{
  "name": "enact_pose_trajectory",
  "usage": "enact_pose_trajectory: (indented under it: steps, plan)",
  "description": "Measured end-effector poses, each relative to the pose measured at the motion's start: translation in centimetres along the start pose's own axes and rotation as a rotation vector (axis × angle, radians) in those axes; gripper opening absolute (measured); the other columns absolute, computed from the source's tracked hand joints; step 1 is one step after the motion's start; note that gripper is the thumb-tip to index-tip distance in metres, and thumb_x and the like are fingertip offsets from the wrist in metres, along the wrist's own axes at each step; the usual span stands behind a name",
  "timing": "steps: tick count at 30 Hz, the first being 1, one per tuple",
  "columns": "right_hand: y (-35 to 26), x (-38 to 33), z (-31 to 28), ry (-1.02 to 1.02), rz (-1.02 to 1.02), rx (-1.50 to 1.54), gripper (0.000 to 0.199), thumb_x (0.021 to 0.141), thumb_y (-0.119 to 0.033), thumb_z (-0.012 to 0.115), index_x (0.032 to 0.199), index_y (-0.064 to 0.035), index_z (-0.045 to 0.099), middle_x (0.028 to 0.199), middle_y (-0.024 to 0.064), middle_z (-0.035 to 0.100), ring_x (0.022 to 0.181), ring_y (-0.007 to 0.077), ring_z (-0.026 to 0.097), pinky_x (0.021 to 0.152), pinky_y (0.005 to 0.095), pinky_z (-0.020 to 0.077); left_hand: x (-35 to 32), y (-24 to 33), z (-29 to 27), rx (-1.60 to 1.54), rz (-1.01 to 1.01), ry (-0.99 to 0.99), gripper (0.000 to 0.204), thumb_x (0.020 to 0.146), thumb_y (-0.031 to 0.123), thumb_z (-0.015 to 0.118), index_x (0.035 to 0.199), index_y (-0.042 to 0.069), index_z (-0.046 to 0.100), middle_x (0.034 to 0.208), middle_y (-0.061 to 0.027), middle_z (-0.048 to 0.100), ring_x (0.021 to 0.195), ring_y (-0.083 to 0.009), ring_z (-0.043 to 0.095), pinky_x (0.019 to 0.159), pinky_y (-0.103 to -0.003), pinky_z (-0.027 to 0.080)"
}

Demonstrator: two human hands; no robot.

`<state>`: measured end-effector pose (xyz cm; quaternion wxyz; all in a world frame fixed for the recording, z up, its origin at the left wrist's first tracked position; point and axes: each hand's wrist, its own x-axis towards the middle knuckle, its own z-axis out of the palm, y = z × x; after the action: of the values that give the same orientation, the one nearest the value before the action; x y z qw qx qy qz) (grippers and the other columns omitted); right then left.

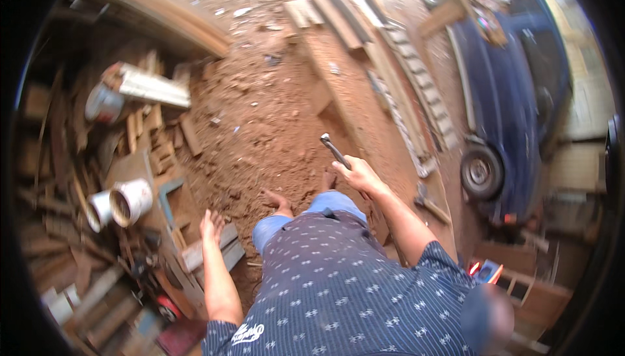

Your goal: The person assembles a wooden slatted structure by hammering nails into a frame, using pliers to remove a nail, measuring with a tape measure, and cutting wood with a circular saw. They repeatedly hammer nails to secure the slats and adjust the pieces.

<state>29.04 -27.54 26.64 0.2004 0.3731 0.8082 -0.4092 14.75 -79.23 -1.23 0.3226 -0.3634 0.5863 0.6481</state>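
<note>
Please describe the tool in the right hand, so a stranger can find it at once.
From the dark patterned shirt, follow the right arm to the right hand. It holds the tool: slim, dark, with a bright tip, unlike the wooden-handled hammer on the bench.

The tool (337, 154) you hold looks like dark metal, smooth along its shaft, with a bright, shiny tip. Your shirt (325, 291) is matt cloth, and your shorts (342, 203) are matt cloth too. Beside you, the counter (338, 82) is wood, dull and dusty-looking, carrying a hammer (435, 210) with a bare wooden handle and a dark head that seems to be metal. The ground (260, 118) is rough, crumbly, matt earth. To your left, the white buckets (135, 201) look like smooth plastic; the wood scraps (156, 151) are rough and unfinished. On your right, the car (491, 89) has glossy blue paint, its tyre (497, 172) matt black rubber.
</note>
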Motion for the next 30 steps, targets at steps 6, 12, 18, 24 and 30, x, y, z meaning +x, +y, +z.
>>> enact_pose_trajectory:
  steps: [6,12,18,24,30]
  plan:
    - [18.3,-1.6,-4.1,0.215,0.217,0.083,0.053,0.096,-0.051,0.063,0.105,0.0005,0.067,0.097,0.0231,0.071,0.093,0.0377,0.068,0.081,0.0472,0.0501,-3.9,-2.8,4.0,0.479,-0.107,0.018,0.067,0.103,0.047,0.055,0.154,0.007,0.037,0.147,-0.0187,0.055,0.121,-0.0350,0.063,0.089,-0.047,0.055]
    - [42.1,-5.3,-2.1,0.707,0.692,0.143,0.053,0.100,-0.049,0.056,0.113,0.0009,0.065,0.098,0.0252,0.070,0.099,0.0427,0.067,0.089,0.0522,0.0512,-6.4,-2.3,8.9,0.579,-0.111,0.092,0.065,0.103,0.048,0.055,0.152,0.008,0.039,0.145,-0.0188,0.057,0.118,-0.0338,0.063,0.087,-0.047,0.056]
    - [53.0,-6.4,-7.3,0.594,0.767,-0.059,0.058,0.103,-0.039,0.052,0.148,-0.0037,0.045,0.145,0.0300,0.047,0.133,0.0469,0.047,0.109,0.0546,0.0416,-6.6,1.7,18.6,0.829,-0.002,0.077,0.049,0.102,0.040,0.060,0.136,0.006,0.054,0.108,-0.0090,0.068,0.084,-0.0226,0.067,0.063,-0.038,0.057]
    - [56.8,-3.8,-9.5,0.499,0.736,0.032,0.058,0.100,-0.042,0.057,0.141,-0.0008,0.055,0.139,0.0297,0.055,0.133,0.0435,0.050,0.112,0.0515,0.0396,-9.4,3.8,35.4,0.883,0.249,-0.092,0.038,0.103,0.034,0.062,0.128,0.005,0.060,0.101,-0.0050,0.068,0.079,-0.0137,0.064,0.062,-0.029,0.052]
    - [49.0,2.8,-18.8,0.823,0.218,1.213,0.063,0.096,-0.051,0.068,0.130,0.0008,0.063,0.114,0.0140,0.072,0.109,0.0301,0.067,0.099,0.0427,0.0501,-12.4,0.5,44.6,0.974,0.296,-0.256,0.039,0.103,0.032,0.063,0.132,0.007,0.060,0.107,-0.0049,0.070,0.083,-0.0121,0.065,0.067,-0.027,0.052]
